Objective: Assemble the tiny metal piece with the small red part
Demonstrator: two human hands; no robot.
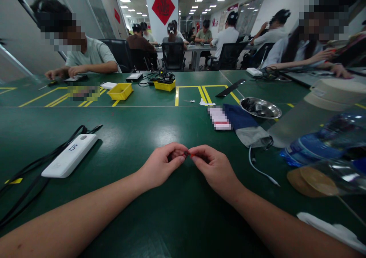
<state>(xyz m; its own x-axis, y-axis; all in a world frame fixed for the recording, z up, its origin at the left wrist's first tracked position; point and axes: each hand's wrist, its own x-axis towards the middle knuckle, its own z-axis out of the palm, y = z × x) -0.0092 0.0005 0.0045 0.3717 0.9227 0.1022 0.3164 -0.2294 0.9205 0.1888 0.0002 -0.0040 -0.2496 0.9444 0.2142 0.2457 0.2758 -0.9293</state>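
My left hand (164, 164) and my right hand (211, 166) rest on the green table (137, 136) near its front middle, fingertips meeting. Both hands are pinched on a tiny dark and red part (188, 154) held between them; it is too small to name. A white power bank (70, 155) with a black strap lies to the left of my left hand. A white cable (259, 168) runs from a blue and grey pouch (246, 126) to the right of my right hand.
A steel bowl (260, 108) sits at the right middle, with a clear plastic bottle (314, 120) lying near it. Two yellow trays (120, 91) stand across the table. Other people sit working at the far side and at tables behind.
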